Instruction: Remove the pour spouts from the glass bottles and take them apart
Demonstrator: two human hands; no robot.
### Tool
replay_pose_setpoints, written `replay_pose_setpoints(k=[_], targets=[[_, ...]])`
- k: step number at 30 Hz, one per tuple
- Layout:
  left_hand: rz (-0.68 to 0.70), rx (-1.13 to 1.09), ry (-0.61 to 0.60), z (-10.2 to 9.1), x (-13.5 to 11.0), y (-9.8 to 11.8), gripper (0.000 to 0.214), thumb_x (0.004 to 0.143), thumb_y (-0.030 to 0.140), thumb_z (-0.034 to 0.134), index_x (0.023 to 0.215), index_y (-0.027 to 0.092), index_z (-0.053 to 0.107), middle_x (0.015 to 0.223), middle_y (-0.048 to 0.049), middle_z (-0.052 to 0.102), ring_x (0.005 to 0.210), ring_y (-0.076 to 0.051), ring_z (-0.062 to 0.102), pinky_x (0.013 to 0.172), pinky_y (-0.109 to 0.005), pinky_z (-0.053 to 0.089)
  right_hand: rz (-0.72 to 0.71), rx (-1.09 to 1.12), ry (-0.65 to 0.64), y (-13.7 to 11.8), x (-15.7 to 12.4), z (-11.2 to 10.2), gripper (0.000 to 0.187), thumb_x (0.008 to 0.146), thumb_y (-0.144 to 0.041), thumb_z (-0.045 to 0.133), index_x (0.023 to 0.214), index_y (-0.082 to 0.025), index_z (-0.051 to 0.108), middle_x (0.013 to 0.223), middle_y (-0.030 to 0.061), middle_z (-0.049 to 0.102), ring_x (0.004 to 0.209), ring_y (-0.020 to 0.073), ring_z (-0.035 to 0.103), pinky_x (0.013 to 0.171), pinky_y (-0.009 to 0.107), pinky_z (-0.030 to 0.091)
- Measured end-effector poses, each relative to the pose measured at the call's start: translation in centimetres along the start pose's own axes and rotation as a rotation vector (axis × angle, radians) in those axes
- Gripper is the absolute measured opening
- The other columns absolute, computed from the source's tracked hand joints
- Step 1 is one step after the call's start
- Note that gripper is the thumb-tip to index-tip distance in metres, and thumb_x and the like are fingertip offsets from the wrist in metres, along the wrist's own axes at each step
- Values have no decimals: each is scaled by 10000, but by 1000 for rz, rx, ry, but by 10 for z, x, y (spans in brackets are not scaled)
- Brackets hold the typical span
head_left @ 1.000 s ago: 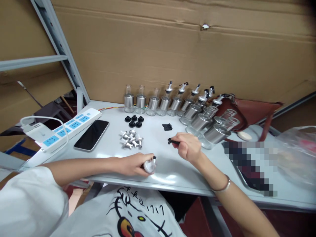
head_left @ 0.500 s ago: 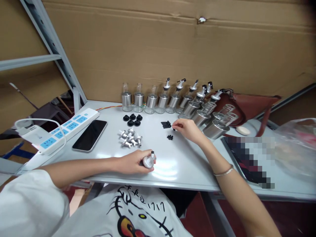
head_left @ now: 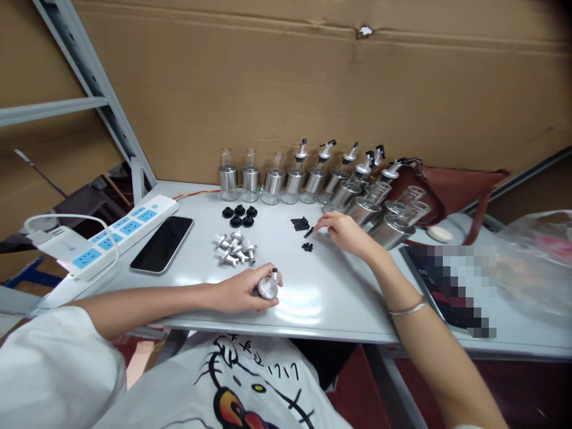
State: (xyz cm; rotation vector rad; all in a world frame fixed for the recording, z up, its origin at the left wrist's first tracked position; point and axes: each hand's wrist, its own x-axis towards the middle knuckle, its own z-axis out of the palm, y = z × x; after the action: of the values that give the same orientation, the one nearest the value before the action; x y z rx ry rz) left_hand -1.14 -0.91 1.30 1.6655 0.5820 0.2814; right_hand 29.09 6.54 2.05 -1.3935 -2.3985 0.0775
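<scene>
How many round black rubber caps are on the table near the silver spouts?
5. Three black caps form a back row on the table: left, middle, right. Two sit just in front, behind the silver spouts. None seems hidden.

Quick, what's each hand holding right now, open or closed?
Left hand: closed on a silver spout cap.
Right hand: fingers pinched on a small black pin, it seems.

White short-sleeved T-shirt (head_left: 250, 381), black-red-yellow cartoon print; thin silver bangle (head_left: 406, 308) behind right grip (head_left: 346, 233).
</scene>
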Motion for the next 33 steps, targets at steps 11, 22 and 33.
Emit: replay_pose_setpoints(k=[11,22,33], targets=[[16,-9,3,1,0,2,234,829,278,584,982,198,425,739,40,508,593,-108,537,600,-250,430,-96,-62,-12,-5,2,19,392,709,8,449,894,-195,729,1087,100,603,1001,257,527,911,428,471],[28,17,-3,0,0,1,237,834,260,588,1001,194,433,718,51,500,592,-108,540,594,-244,426,-106,-38,-14,-7,4,22,280,810,-101,469,928,-181,710,986,109,635,930,247,564,887,407,473],[24,16,-11,1,0,1,236,836,256,581,1008,195,431,703,50,512,588,-112,551,593,-245,428,-50,-93,30,-11,3,23,361,871,-165,421,1158,-173,639,1141,149,556,1059,284,497,924,457,454]])
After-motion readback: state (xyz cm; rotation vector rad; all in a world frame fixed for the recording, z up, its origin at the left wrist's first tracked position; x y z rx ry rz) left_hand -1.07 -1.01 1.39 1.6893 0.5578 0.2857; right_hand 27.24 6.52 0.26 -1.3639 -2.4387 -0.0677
